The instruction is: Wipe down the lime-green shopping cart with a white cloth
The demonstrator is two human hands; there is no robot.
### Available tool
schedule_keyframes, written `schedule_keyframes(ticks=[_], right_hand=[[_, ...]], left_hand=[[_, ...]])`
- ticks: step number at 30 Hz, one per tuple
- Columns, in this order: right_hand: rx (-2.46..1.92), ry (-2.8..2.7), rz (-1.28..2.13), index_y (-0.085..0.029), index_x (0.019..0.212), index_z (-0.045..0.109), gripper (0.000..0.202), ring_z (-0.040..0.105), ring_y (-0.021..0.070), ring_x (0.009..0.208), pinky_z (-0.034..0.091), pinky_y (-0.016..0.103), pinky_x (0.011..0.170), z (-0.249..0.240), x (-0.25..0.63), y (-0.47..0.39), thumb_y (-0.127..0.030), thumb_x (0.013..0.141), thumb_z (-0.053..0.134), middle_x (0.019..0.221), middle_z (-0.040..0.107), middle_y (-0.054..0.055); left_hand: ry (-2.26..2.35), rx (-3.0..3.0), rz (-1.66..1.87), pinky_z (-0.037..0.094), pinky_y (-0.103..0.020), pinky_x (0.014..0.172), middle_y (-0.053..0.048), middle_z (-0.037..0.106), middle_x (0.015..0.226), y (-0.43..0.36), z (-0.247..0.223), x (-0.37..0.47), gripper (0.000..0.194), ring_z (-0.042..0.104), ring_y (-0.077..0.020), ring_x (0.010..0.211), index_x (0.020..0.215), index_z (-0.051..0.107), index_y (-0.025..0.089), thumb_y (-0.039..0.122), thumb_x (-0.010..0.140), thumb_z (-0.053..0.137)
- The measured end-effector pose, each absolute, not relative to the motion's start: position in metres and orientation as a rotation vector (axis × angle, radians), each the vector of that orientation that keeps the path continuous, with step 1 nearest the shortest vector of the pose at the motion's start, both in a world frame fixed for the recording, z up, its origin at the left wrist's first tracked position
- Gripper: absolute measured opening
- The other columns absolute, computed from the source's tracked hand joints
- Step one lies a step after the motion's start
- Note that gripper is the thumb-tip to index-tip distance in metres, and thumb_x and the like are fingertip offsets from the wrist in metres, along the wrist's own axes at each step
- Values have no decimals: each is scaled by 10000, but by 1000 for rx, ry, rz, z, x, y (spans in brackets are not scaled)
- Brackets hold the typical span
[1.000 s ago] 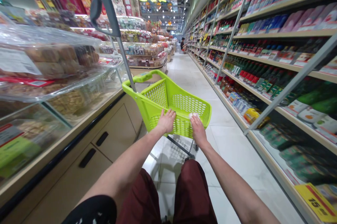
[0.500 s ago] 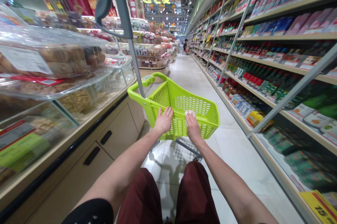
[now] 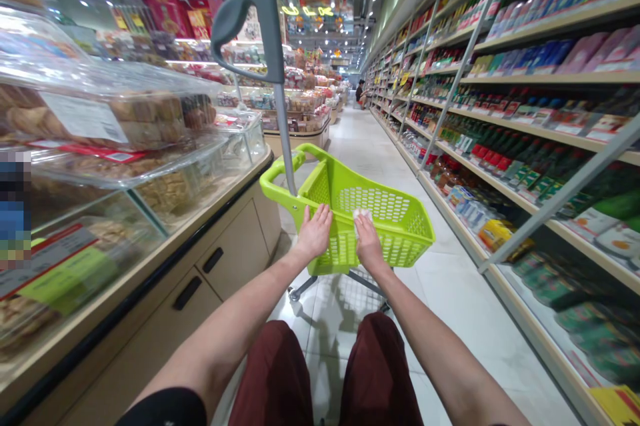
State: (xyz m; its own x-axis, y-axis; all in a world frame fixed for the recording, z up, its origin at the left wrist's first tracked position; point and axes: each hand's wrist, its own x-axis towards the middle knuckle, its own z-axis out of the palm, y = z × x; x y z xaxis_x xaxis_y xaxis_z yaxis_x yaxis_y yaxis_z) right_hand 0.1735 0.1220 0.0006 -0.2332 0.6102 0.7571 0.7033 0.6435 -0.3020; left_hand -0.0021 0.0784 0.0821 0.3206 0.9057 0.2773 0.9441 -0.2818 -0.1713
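Observation:
A lime-green shopping cart [image 3: 380, 213] with a perforated basket stands across the aisle in front of me. My left hand [image 3: 316, 233] lies on the near side of the basket, its fingers stretched out and nothing held. Further right, at the basket's near rim, my right hand [image 3: 369, 243] is closed on a crumpled white cloth or tissue [image 3: 361, 214]. The cart's interior shows no items.
On the left is a counter [image 3: 240, 233] with clear bins and packaged food. A grey handle [image 3: 273, 36] on a metal pole rises beside the cart. Stocked shelves [image 3: 550, 139] line the right. A person [image 3: 360, 94] is low down far along the aisle.
The cart and surroundings sit slightly further right and lower in the view. Both hands keep nearly the same place in the picture, so they are a little further left along the basket.

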Motion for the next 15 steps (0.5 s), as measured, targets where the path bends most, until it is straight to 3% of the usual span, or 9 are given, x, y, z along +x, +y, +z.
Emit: schedule_keyframes(ticks=[5, 15], right_hand=[[-950, -2001, -78, -88, 1216, 480, 497, 279, 207, 1281, 295, 450, 1044, 10, 152, 124, -25, 749, 322, 1309, 429, 149], [-1050, -1925, -4, -88, 1211, 485, 526, 293, 212, 1274, 279, 444, 1053, 15, 147, 127, -6, 712, 339, 1299, 442, 140]], left_hand=[[-1771, -2156, -247, 0, -527, 1066, -139, 267, 1419, 77, 98, -24, 599, 128, -265, 1335, 1337, 286, 74, 162, 749, 358], [-1688, -2221, -305, 49, -525, 1068, -114, 315, 1402, 74, 99, -35, 551, 211, -238, 1315, 1307, 346, 99, 146, 757, 344]])
